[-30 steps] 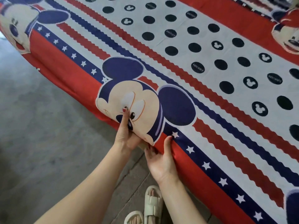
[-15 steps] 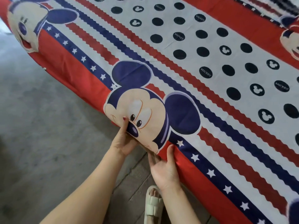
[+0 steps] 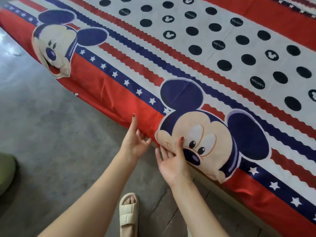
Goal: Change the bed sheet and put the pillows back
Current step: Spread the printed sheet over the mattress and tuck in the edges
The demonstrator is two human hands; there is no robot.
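A bed sheet (image 3: 201,48) printed with cartoon mouse faces, black dots, red and navy stripes and white stars covers the bed and hangs over its near edge. At that edge my left hand (image 3: 135,142) lays its thumb up against the red border (image 3: 106,89), its fingers loosely bent at the hem. My right hand (image 3: 172,161) presses its thumb on the cheek of the nearest mouse face (image 3: 205,139); its fingers are straight and spread just below the edge. No pillow is in view.
Grey concrete floor (image 3: 51,134) runs along the left of the bed. My foot in a cream sandal (image 3: 128,212) stands close to the bed edge. A green object (image 3: 5,171) sits at the far left of the view.
Both hands have shifted left along the bed edge. My left hand left the mouse face for the red border, and my right hand now rests where the left one was.
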